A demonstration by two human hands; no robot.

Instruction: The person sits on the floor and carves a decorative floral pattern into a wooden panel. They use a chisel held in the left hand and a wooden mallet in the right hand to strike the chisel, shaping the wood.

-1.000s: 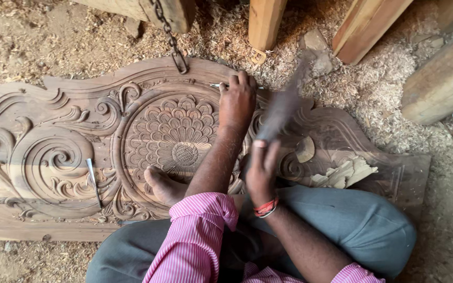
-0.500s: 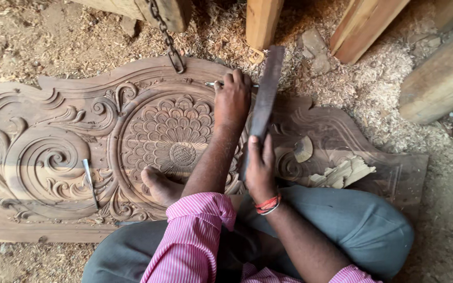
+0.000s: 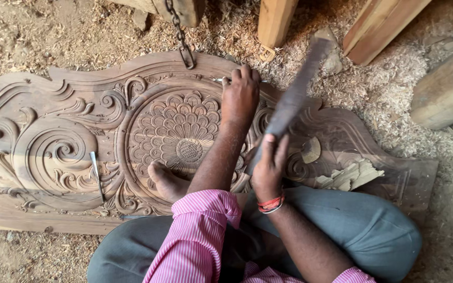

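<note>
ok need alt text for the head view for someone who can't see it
A person sitting on a large carved wooden panel holds a small chisel against the carving with the left hand, while the right hand raises a flat wooden mallet. A bare foot rests on the panel; sawdust covers the ground around it.

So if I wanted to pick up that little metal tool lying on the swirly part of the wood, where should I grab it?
Probably at the middle of the spare chisel. It lies flat on the carved panel with nothing touching it, so pinch its thin shaft from above, fingers on its two long sides. Which end is sharp is too small to tell, so avoid both ends.
</note>
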